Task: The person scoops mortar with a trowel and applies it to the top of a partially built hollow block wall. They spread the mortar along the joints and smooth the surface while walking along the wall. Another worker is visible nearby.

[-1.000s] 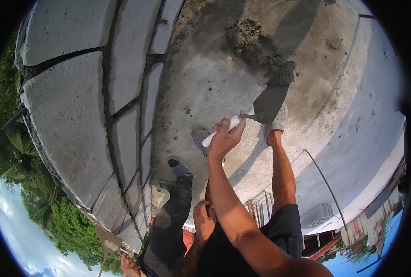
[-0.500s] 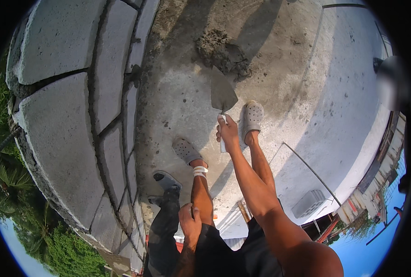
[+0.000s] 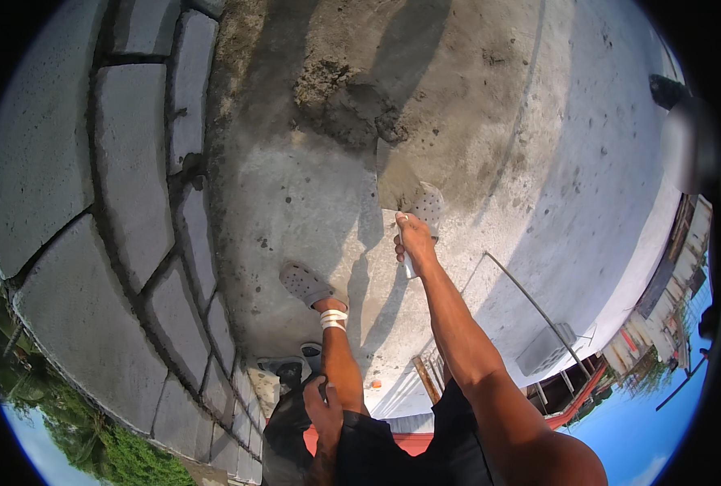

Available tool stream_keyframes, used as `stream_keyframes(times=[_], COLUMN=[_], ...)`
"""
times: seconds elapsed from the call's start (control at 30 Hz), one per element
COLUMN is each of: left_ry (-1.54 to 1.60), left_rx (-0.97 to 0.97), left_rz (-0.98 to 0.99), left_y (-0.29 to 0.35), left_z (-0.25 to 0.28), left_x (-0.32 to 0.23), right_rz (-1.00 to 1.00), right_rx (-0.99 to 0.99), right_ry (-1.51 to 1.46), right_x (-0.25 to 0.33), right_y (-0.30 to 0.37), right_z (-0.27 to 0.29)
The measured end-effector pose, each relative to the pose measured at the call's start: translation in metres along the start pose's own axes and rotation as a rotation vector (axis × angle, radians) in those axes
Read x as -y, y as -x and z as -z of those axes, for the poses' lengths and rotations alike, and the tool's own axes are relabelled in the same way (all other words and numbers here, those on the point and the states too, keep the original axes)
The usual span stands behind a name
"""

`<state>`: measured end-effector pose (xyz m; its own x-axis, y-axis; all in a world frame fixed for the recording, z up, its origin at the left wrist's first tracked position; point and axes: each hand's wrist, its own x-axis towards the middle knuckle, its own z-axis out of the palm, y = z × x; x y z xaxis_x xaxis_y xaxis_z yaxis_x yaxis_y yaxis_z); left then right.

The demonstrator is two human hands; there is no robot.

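Observation:
My right hand is wrapped round the white handle of a trowel. The blade points away from me, above my right clog and just short of a heap of wet mortar on the concrete floor. A thin layer of grey seems to lie on the blade. My left hand rests on my dark shorts near the left knee, its fingers slightly bent and apart, with nothing visible in them. My left clog is planted on the floor, with white bands round the ankle.
A wall of grey blocks with dark mortar joints runs along the left. A thin rod and a grey hollow block are at the right. Another person's shoes show beside the wall, behind my left leg.
The trowel has turned and moved slightly right and nearer me, its blade now over my right clog. My left hand has shifted down a little; the other person's shoes have moved back.

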<state>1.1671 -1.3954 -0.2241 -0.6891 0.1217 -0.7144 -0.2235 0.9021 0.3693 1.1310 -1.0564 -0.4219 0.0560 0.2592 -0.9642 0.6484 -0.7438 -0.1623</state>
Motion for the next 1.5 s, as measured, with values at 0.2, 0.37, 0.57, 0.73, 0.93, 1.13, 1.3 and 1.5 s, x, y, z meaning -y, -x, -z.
stream_keyframes(times=[0.2,0.37,0.57,0.73,0.93,1.13,1.3,1.5], left_ry=[0.005,-0.039,-0.001,-0.038,-0.001,0.107,0.217,0.263], left_rx=[0.010,0.039,0.050,0.040,0.045,-0.004,-0.010,-0.002], left_rz=[0.099,0.061,0.081,-0.001,0.027,0.012,0.098,0.115], left_y=[0.005,0.004,0.005,0.007,0.005,-0.004,-0.002,-0.008], left_z=[-0.013,-0.024,-0.027,-0.023,-0.009,0.020,0.032,0.038], left_x=[-0.004,-0.009,-0.012,-0.009,0.003,0.033,0.054,0.043], right_rz=[0.173,0.121,0.277,0.497,0.741,0.540,0.690,0.365], right_rx=[0.200,0.308,0.404,0.298,0.011,-0.266,0.214,0.121], right_ry=[-0.028,-0.027,-0.062,-0.167,-0.448,-0.175,-0.218,-0.071], right_x=[0.028,0.045,0.066,0.050,-0.025,-0.059,-0.051,-0.045], right_y=[-0.077,-0.108,-0.064,0.009,0.069,0.083,0.099,0.043], right_z=[-0.010,0.002,0.010,-0.009,-0.104,-0.335,-0.354,-0.319])
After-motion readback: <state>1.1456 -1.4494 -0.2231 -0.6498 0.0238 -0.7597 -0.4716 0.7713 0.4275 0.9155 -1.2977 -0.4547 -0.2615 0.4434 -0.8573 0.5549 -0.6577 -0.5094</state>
